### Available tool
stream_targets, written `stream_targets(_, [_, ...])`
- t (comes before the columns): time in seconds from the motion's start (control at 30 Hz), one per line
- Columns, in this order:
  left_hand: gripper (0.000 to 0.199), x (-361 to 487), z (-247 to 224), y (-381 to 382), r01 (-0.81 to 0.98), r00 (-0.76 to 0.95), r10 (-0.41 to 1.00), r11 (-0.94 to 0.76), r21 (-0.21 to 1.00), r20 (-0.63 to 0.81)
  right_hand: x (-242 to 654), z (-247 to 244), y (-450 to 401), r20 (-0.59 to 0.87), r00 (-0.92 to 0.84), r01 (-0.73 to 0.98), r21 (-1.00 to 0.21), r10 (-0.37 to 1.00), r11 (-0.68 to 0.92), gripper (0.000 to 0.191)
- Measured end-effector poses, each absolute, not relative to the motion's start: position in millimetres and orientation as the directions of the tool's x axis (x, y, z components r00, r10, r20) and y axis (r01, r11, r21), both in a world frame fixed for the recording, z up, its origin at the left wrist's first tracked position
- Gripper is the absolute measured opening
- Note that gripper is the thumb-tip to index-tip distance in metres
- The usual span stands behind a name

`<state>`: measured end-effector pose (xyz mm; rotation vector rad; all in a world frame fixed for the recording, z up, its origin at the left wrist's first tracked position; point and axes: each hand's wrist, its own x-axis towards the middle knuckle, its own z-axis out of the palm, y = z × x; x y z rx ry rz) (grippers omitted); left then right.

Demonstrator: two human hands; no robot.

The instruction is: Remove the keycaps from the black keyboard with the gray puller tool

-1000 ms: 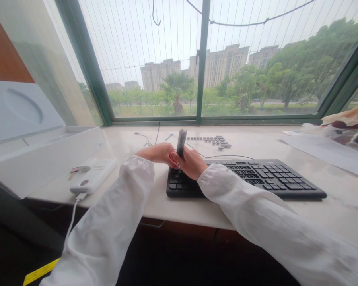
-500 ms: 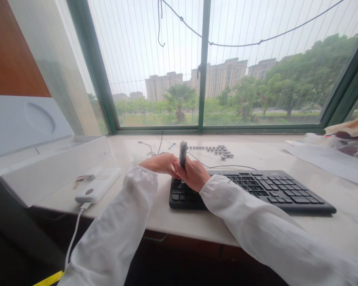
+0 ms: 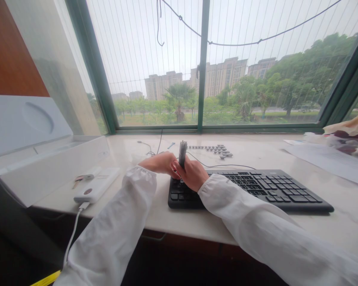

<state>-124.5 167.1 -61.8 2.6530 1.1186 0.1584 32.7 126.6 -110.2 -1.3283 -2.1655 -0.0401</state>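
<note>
A black keyboard point(image 3: 289, 192) lies on the pale tabletop, with part of its middle lacking keycaps. Over its left end my right hand point(image 3: 194, 174) is closed around a dark upright tool point(image 3: 183, 153), whose lower end is hidden. My left hand point(image 3: 164, 163) meets it from the left, its fingers bent down at the keys; what they pinch, if anything, is too small to make out. Behind the keyboard, loose keycaps point(image 3: 219, 150) stand in rows.
At the left are an open white box point(image 3: 59, 172) and a white power bank point(image 3: 97, 186) with a cable point(image 3: 73, 234). Papers point(image 3: 328, 161) lie at the right. A thin black cable point(image 3: 232, 165) runs behind the keyboard. A window point(image 3: 155, 79) rises beyond the table.
The whole view has shifted very slightly. Both hands and the tool hold nearly the same place over the keyboard's left end.
</note>
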Motion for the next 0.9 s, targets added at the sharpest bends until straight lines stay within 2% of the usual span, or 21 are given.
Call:
stream_targets(0.2, [0.017,-120,-61,166,0.688,0.709,0.704,-0.702,0.185,0.033,31,-111,123,0.519,-0.348,0.838,-0.202,0.781,0.507,0.038])
stream_targets(0.4, [0.015,-125,-67,170,0.602,0.767,0.641,-0.735,0.312,0.03,29,-102,121,0.671,-0.262,0.825,-0.217,0.694,0.522,0.039])
stream_targets(0.5, [0.017,-128,-71,174,0.597,0.765,0.643,-0.729,0.336,0.037,33,-98,125,0.673,-0.217,0.846,-0.231,0.707,0.48,0.037])
stream_targets(0.67, [0.021,-131,-75,179,0.584,0.778,0.628,-0.732,0.351,0.015,45,-99,140,0.627,-0.051,0.859,-0.369,0.777,0.354,0.032])
stream_targets(0.9, [0.02,-129,-67,172,0.601,0.775,0.632,-0.741,0.3,0.007,44,-104,145,0.5,-0.152,0.741,-0.513,0.853,0.433,0.029])
